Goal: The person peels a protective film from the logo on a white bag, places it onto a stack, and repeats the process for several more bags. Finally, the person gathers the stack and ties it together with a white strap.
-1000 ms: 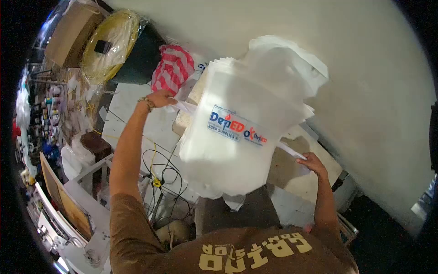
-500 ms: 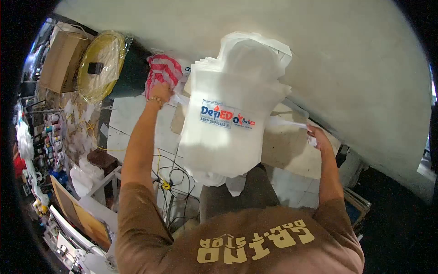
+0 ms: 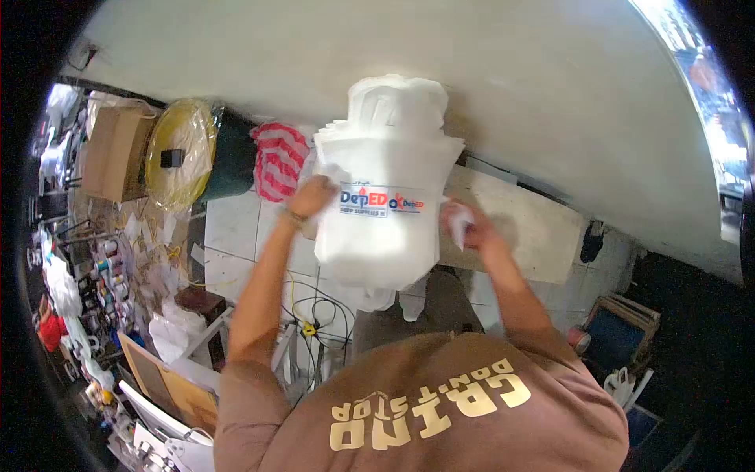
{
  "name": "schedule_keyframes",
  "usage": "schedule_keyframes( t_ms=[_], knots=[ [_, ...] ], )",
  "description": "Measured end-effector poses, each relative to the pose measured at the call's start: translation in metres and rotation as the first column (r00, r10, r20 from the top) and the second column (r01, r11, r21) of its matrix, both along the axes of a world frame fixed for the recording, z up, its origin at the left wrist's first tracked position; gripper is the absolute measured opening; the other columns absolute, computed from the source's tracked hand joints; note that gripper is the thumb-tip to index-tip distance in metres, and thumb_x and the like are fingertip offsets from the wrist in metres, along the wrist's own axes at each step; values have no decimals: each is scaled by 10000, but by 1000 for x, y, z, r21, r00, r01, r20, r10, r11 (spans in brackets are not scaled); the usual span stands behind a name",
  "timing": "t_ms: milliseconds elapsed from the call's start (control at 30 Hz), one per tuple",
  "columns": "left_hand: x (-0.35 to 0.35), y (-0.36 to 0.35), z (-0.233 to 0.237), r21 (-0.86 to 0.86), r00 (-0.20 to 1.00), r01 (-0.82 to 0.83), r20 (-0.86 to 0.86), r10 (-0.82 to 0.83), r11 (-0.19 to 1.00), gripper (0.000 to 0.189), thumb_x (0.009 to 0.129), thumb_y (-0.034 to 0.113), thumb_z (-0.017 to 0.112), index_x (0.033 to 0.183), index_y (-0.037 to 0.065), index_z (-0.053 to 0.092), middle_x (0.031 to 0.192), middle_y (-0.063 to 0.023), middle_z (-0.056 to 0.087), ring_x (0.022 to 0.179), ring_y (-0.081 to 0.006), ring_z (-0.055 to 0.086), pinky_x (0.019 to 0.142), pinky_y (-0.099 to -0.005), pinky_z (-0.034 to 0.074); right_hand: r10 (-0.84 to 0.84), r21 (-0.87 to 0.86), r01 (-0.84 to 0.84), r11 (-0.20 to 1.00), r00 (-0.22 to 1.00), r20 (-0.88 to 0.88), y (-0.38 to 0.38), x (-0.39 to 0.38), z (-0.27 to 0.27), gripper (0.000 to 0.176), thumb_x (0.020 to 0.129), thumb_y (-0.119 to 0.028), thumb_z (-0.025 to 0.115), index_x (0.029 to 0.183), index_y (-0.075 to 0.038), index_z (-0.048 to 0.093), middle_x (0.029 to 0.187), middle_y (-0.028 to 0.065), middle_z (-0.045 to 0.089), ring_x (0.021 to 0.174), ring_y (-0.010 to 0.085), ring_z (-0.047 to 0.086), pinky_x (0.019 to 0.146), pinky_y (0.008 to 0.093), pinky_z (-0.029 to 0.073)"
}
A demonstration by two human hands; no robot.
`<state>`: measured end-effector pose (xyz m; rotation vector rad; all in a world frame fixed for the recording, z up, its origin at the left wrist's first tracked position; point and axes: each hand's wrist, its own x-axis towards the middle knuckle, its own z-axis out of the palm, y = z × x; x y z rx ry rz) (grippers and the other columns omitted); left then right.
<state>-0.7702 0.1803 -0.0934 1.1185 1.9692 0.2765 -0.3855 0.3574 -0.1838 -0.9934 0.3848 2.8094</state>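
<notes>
A thick stack of white bags (image 3: 377, 244) with looped handles and a blue-and-red "DepED" print lies in front of me, its lower end over my lap. My left hand (image 3: 313, 197) is at the stack's left edge, beside the print, with fingers curled and blurred. A pale smear near its fingertips may be something held, but I cannot make it out. Just off the stack's right edge, my right hand (image 3: 472, 228) is closed around a crumpled white scrap (image 3: 462, 223). To the left sits a red-and-white striped plastic bag (image 3: 281, 161).
A pale board (image 3: 511, 224) extends right beneath the stack, along the wall (image 3: 535, 94). At left stand a dark bin with a yellow plastic-wrapped lid (image 3: 181, 181) and a cardboard box (image 3: 118, 153). Black cables (image 3: 322, 315) tangle on the tiled floor. Framed screens (image 3: 621, 330) lean at right.
My left hand has left the striped bag and come right to the stack's edge. My right hand has moved in to the stack's right side with the white scrap. The head view has shifted.
</notes>
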Motion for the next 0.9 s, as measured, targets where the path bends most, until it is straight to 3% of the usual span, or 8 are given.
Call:
schedule_keyframes(
  t_ms=[33, 300, 367, 433, 500, 633, 700, 900],
  knots=[
    [45, -4, -17, 328, 994, 68, -99, -37, 942, 368, 948, 300, 552, 944, -45, 681, 1079, -276, 656, 986, -412, 646, 838, -471, 521, 38, -13, -38, 999, 999, 16, -15, -37, 29, 212, 987, -204, 539, 1090, -23, 575, 908, 81, 622, 916, 266, 655, 810, 420, 567],
    [188, 11, -23, 247, 980, -82, -157, 123, 966, 103, 835, 99, 577, 858, 8, 619, 787, -242, 672, 735, -421, 667, 672, -520, 535, 312, 94, -326, 941, 940, 139, -43, -122, 15, 301, 1040, -326, 470, 1120, -59, 583, 1114, 146, 632, 1065, 310, 650, 1006, 490, 482],
    [176, 2, -19, 249, 971, 95, -236, -35, 964, 110, 827, 106, 591, 850, 10, 642, 713, -220, 661, 687, -432, 660, 638, -506, 542, 368, 98, -356, 929, 915, -167, -44, -113, -26, 345, 1033, -371, 494, 1047, -44, 602, 1022, 138, 648, 1012, 290, 660, 911, 458, 537],
    [136, -13, -30, 365, 949, 284, 25, -314, 887, 214, 852, 199, 627, 867, 0, 704, 781, -233, 689, 734, -383, 695, 667, -469, 555, 334, 196, -321, 927, 942, -34, -55, -115, -49, 360, 1030, -389, 501, 1062, -49, 613, 997, 122, 653, 987, 271, 660, 868, 443, 552],
    [103, -7, -4, 12, 897, -36, 442, 27, 999, 332, 878, 313, 661, 924, -11, 714, 802, -212, 705, 770, -313, 717, 726, -425, 552, 272, 301, -289, 909, 957, 98, -58, -125, -45, 376, 1026, -408, 509, 1077, -54, 623, 973, 106, 658, 962, 251, 659, 825, 428, 568],
    [104, 36, -31, 22, 996, -52, 72, 51, 998, 324, 894, 293, 728, 963, -23, 718, 800, -98, 709, 743, -198, 700, 648, -345, 574, 349, 460, -506, 730, 854, 385, -61, -134, 13, 512, 1003, -492, 525, 1251, -52, 610, 1179, 93, 627, 1049, 196, 624, 849, 373, 560],
    [125, 38, -37, -306, 563, -432, 643, 519, 848, 373, 865, 240, 767, 1114, -20, 671, 940, -93, 688, 733, -188, 687, 644, -308, 550, 264, 478, -336, 812, 941, 212, -63, -138, 16, 542, 992, -506, 540, 1296, -60, 593, 1286, 87, 572, 1135, 190, 582, 913, 356, 535],
    [123, 15, -77, -193, 546, -472, 702, 457, 860, 525, 921, 197, 707, 1345, -36, 504, 1003, -68, 609, 721, -136, 610, 597, -301, 588, 327, 556, -558, 616, 824, 463, -66, -127, -11, 545, 958, -561, 571, 1180, -66, 624, 1140, 74, 636, 1040, 207, 611, 803, 346, 510]
  ],
)
